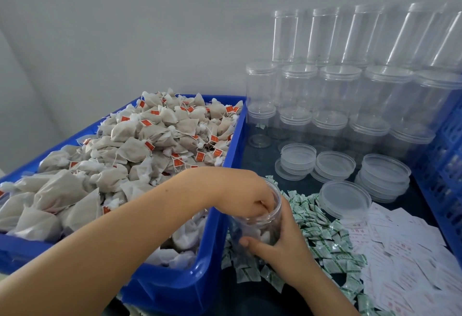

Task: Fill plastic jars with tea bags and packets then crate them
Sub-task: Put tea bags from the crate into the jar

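Jar [260, 218], clear and open-mouthed, stands on the dark desk [307, 183] just right of the blue bin's [225, 165] near right corner, among green-and-white packets [322, 238]. Seen from the head camera, the right hand [290, 245] wraps the jar's side, thumb across the front wall and fingers curled round the far side. The left hand [247, 195] reaches over the bin's right edge with its fingertips dipped into the jar's mouth; whether they pinch anything I cannot tell (the jar's rim hides the tips). A few pale tea bags show through the jar's wall near its bottom.

Tea bags [130, 150] with red tags are heaped high in the bin, which fills the desk's left half. Loose lids [345, 198] lie in short stacks toward the middle of the desk. Empty lidded jars [340, 90] are stacked in rows along the far edge against the wall. White slips [405, 253] printed in red spread over the near right corner, beside a blue crate [445, 155] at the right edge.
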Available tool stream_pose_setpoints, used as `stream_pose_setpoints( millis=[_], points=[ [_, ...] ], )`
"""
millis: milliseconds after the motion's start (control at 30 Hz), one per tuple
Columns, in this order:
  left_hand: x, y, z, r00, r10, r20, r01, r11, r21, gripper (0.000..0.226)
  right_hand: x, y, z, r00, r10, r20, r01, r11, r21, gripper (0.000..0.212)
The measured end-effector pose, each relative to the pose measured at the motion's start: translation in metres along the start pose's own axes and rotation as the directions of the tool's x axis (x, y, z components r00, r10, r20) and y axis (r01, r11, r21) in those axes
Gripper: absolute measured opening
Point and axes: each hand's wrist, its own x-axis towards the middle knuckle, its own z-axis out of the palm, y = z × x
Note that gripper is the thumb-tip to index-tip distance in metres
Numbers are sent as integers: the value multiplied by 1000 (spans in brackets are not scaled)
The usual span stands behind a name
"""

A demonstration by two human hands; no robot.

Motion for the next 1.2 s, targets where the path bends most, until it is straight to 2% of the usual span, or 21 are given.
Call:
stream_pose_setpoints(
  millis=[167,267,333,433,533,600,733,867,1000,1100,1200],
  points=[
    [-11,-19,-1,964,-42,-262,-32,962,-272,17,-1,-1,-1,1000,18,-20,-19,998,-60,97],
    [-18,-41,-3,876,-186,-446,2,924,-381,11,-2,-1,-1,999,40,-21,-41,998,-53,100],
    [-23,-57,-2,810,-309,-499,93,906,-412,12,-3,-1,0,999,40,-3,-40,999,-27,99],
    [-29,-78,9,779,-421,-465,254,889,-380,7,-3,-2,0,1000,28,4,-28,1000,-14,98],
    [-34,-91,26,820,-469,-328,378,874,-306,16,-3,-2,0,1000,14,2,-13,1000,-11,97],
    [-33,-94,37,841,-482,-244,415,866,-281,28,-3,-3,1,1000,4,0,-4,1000,-9,96],
    [-23,-96,57,853,-496,-166,470,866,-170,48,-4,-5,1,1000,-11,-6,10,1000,-21,94],
    [-19,-99,64,857,-514,-37,490,835,-251,40,-6,-7,3,1000,-21,-10,20,999,-28,91],
    [-17,-103,66,828,-559,-53,518,797,-312,31,-6,-8,3,1000,-23,-15,22,999,-25,91],
    [-12,-103,69,788,-608,-95,569,778,-267,27,-7,-8,3,1000,-17,-15,17,1000,-21,89],
    [-10,-102,68,742,-666,-79,643,740,-198,25,-7,-7,1,1000,-12,-7,12,1000,3,88]
  ],
)
